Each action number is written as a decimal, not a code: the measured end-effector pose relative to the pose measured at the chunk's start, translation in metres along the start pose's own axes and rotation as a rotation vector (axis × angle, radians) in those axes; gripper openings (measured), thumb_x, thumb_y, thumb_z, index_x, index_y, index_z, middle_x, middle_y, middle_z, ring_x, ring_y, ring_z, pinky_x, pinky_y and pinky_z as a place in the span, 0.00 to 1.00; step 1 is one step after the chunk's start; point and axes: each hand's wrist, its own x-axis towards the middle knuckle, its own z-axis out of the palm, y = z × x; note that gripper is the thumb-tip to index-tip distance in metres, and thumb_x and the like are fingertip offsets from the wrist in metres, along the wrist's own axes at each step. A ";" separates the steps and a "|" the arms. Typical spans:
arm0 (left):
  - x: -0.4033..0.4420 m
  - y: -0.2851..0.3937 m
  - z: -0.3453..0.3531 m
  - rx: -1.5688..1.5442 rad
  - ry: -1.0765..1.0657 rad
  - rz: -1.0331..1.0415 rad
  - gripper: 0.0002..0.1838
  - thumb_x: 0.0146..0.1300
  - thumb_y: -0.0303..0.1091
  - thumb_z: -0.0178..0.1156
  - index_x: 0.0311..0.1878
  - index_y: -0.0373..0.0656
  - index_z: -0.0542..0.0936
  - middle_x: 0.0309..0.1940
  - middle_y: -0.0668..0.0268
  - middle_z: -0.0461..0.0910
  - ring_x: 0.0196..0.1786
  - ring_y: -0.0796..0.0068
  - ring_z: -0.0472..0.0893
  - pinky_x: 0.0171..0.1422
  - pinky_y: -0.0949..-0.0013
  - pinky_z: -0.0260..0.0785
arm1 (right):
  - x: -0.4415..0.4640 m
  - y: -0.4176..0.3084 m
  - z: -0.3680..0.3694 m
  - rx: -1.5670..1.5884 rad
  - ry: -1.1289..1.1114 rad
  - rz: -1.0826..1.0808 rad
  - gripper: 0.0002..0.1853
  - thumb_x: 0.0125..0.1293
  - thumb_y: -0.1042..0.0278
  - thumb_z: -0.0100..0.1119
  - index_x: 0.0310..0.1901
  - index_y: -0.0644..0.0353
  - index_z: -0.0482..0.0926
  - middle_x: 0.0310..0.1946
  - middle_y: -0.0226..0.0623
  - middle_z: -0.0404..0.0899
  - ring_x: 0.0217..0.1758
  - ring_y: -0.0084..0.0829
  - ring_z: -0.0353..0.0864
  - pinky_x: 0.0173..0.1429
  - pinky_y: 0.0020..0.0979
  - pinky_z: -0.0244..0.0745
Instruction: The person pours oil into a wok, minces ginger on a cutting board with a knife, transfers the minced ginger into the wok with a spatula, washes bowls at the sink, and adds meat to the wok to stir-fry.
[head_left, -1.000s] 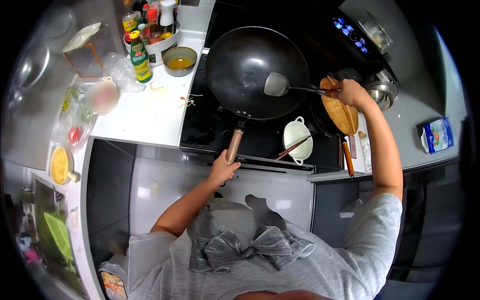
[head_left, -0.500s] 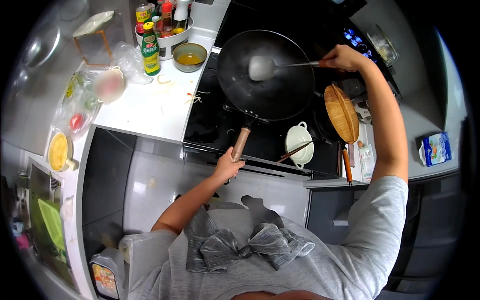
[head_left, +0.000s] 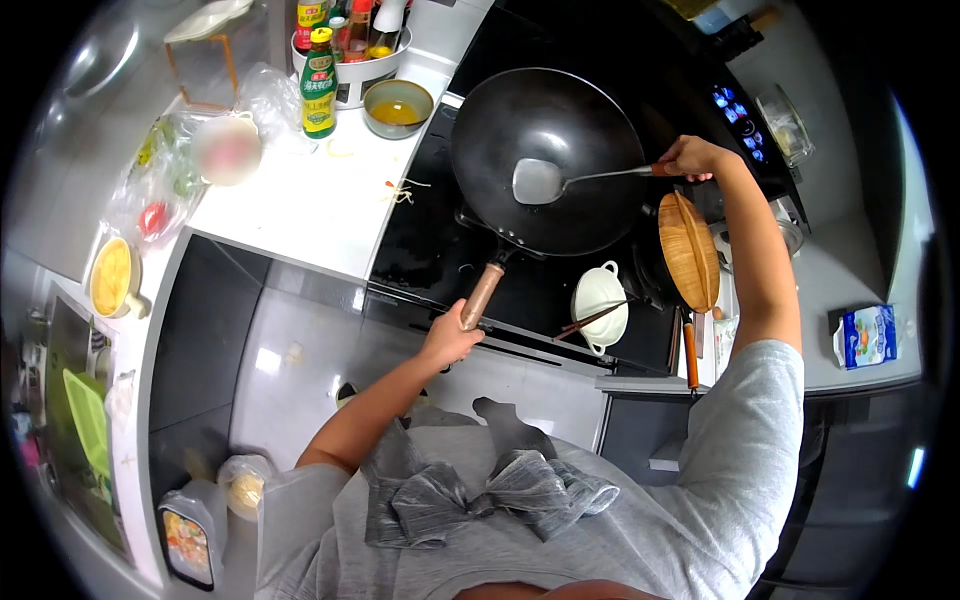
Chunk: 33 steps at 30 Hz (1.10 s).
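A large black wok (head_left: pixel 500 120) sits on the black stove, and no food shows in it. My left hand (head_left: pixel 450 338) is wrapped round the wok's wooden handle (head_left: pixel 482 297). With my right hand (head_left: pixel 695 160) I grip the wooden end of a metal spatula (head_left: pixel 540 182), whose blade lies over the inside of the wok. To the right of the wok is a wooden lid (head_left: pixel 688 250) on a dark pan. A white two-handled bowl (head_left: pixel 601 300) stands near the stove's front edge with chopsticks (head_left: pixel 590 320) across it.
On the left counter stand a bowl of yellowish liquid (head_left: pixel 397 108), a green sauce bottle (head_left: pixel 319 85) and a seasoning rack (head_left: pixel 352 78). Vegetable scraps (head_left: pixel 402 190) lie by the stove's edge. Further left are plastic bags (head_left: pixel 160 190) and a yellow bowl (head_left: pixel 116 278). A blue packet (head_left: pixel 865 336) lies at right.
My right hand has come lower and nearer with the spatula, its blade now further down and right in the wok. My left hand keeps its hold; the view has shifted slightly.
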 end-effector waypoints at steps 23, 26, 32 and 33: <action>0.011 -0.024 0.002 -0.023 0.005 0.043 0.19 0.48 0.29 0.61 0.43 0.42 0.66 0.18 0.65 0.71 0.15 0.77 0.73 0.19 0.71 0.67 | -0.054 -0.013 -0.028 -0.503 0.311 0.038 0.16 0.54 0.56 0.58 0.46 0.42 0.81 0.41 0.34 0.81 0.41 0.34 0.80 0.47 0.32 0.74; 0.012 -0.025 0.002 -0.015 0.015 0.048 0.19 0.48 0.29 0.61 0.42 0.42 0.66 0.18 0.66 0.71 0.15 0.77 0.72 0.19 0.71 0.67 | -0.023 -0.016 -0.016 -0.297 0.231 -0.084 0.16 0.54 0.56 0.58 0.46 0.44 0.82 0.34 0.35 0.81 0.32 0.31 0.79 0.39 0.32 0.74; 0.015 -0.032 0.001 -0.017 0.014 0.077 0.19 0.48 0.29 0.61 0.42 0.42 0.66 0.17 0.66 0.70 0.15 0.78 0.72 0.18 0.72 0.66 | -0.013 -0.044 -0.023 0.129 0.401 -0.369 0.15 0.61 0.60 0.56 0.50 0.48 0.79 0.36 0.34 0.80 0.32 0.26 0.75 0.42 0.29 0.72; 0.013 -0.030 0.002 -0.023 0.012 0.077 0.18 0.48 0.30 0.61 0.42 0.42 0.66 0.17 0.66 0.70 0.14 0.78 0.72 0.18 0.72 0.66 | -0.020 -0.039 -0.028 0.203 0.442 -0.448 0.15 0.62 0.60 0.56 0.50 0.49 0.79 0.37 0.35 0.80 0.33 0.26 0.75 0.43 0.29 0.72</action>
